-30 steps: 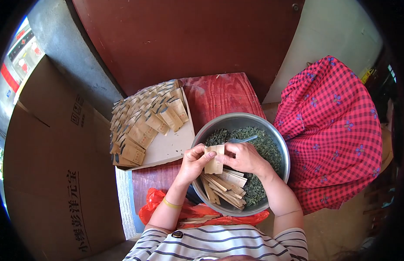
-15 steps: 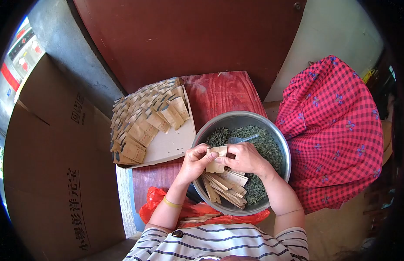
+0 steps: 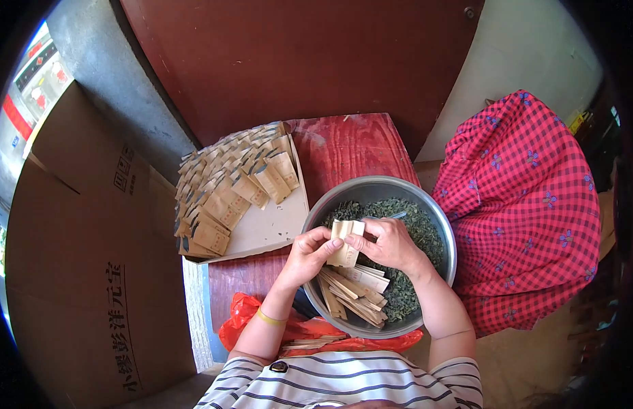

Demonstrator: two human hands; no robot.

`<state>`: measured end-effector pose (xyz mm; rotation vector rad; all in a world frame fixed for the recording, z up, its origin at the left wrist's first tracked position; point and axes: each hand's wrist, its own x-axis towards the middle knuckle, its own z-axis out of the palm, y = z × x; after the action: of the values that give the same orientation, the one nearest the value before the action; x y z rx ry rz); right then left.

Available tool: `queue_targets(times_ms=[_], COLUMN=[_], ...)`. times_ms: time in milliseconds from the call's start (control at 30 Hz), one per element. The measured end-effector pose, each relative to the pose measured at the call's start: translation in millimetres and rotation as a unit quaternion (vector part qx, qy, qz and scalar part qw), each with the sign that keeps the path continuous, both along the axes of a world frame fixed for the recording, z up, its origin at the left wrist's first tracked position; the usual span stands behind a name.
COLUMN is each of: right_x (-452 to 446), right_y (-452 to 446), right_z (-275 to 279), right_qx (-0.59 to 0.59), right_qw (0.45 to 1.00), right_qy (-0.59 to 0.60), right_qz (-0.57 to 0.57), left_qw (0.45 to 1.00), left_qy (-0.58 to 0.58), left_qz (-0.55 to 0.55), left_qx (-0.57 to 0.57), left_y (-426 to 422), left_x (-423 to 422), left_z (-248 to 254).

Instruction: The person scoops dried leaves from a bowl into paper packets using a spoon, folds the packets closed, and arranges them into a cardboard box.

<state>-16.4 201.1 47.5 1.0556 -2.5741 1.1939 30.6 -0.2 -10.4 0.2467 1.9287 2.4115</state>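
Both hands pinch one small kraft paper bag [image 3: 345, 244] over a steel basin [image 3: 447, 286]. My left hand [image 3: 311, 252] grips its left edge, and my right hand [image 3: 391, 244] has the right edge between thumb and fingers. Below them, a stack of flat paper bags [image 3: 354, 293] lies in the near left part of the basin. Dried green leaves [image 3: 405, 300] fill much of the rest. A spoon [image 3: 399, 215] rests on the leaves, mostly hidden behind my right hand.
A shallow cardboard tray [image 3: 275, 225] at the left holds rows of filled paper bags [image 3: 228, 184]. Red plastic [image 3: 241, 317] lies before the basin on the red wooden table [image 3: 357, 146]. A large carton [image 3: 91, 238] stands left; red checked cloth [image 3: 528, 218] drapes something at right.
The paper bag has tilted and its top looks wider. My right hand has shifted slightly, now covering more of the spoon.
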Motion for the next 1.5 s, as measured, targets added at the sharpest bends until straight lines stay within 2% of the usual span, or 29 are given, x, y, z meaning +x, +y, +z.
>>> queue_targets(times_ms=[100, 300, 367, 500, 633, 800, 867, 933, 967, 1067, 1133, 1167, 1200, 1267, 1333, 1400, 1467, 1500], right_x=[0, -3, -3, -1, 0, 1, 1, 0, -1, -8, -11, -13, -13, -10, -7, -3, -3, -3], right_y=[-1, 0, 1, 1, -1, 0, 0, -2, -1, 3, 6, 9, 7, 2, 0, -4, -3, -3], right_z=[-1, -7, -8, -6, -5, -2, -2, -8, -10, -9, -5, -5, -5, -5, -6, -6, -8, -10], right_qx=[0.004, 0.014, 0.023, 0.035, -0.016, 0.008, 0.016, -0.04, -0.061, -0.126, -0.136, -0.106, -0.105, -0.095, -0.069, -0.045, -0.039, -0.033], right_qw=[1.0, 0.999, 0.999, 0.998, 0.999, 0.999, 0.999, 0.997, 0.994, 0.978, 0.972, 0.974, 0.974, 0.994, 0.993, 0.994, 0.993, 0.992], right_qy=[-0.01, 0.002, 0.002, -0.022, -0.039, -0.019, -0.022, -0.056, -0.079, -0.165, -0.19, -0.2, -0.2, -0.048, -0.082, -0.04, -0.049, -0.057], right_qz=[0.012, 0.03, 0.026, 0.048, 0.023, 0.031, 0.038, 0.044, 0.045, 0.014, -0.004, -0.009, -0.009, 0.024, 0.058, 0.087, 0.097, 0.105], left_qw=[0.999, 0.999, 1.0, 1.0, 1.0, 0.999, 0.997, 0.996, 0.994, 0.998, 0.998, 0.998, 0.998, 0.998, 0.998, 0.997, 0.998, 0.995], left_qy=[0.008, -0.013, -0.022, -0.014, -0.002, -0.002, 0.002, -0.028, -0.007, -0.043, -0.038, -0.047, -0.047, -0.054, -0.06, -0.054, -0.062, -0.084], left_qz=[-0.016, -0.015, 0.008, -0.007, -0.019, -0.017, -0.013, -0.007, -0.003, 0.008, 0.027, 0.033, 0.033, 0.035, 0.017, -0.013, -0.001, -0.047], left_qx=[-0.042, -0.04, -0.006, -0.003, -0.017, -0.032, -0.074, -0.083, -0.105, -0.041, -0.035, -0.015, -0.015, -0.009, -0.023, -0.046, -0.011, -0.036], left_y=[-1, 1, 7, 3, 1, 2, 0, 1, 1, 4, 1, 1, 2, 3, 2, 3, 6, 0], left_x=[2, 2, 3, 2, 3, 4, 3, 5, 4, 5, 0, 0, 0, -1, -1, -1, -2, -2], left_z=[3, 5, 15, 3, 3, 4, 3, 8, 6, 8, 0, 0, 2, 4, 5, 8, 9, 9])
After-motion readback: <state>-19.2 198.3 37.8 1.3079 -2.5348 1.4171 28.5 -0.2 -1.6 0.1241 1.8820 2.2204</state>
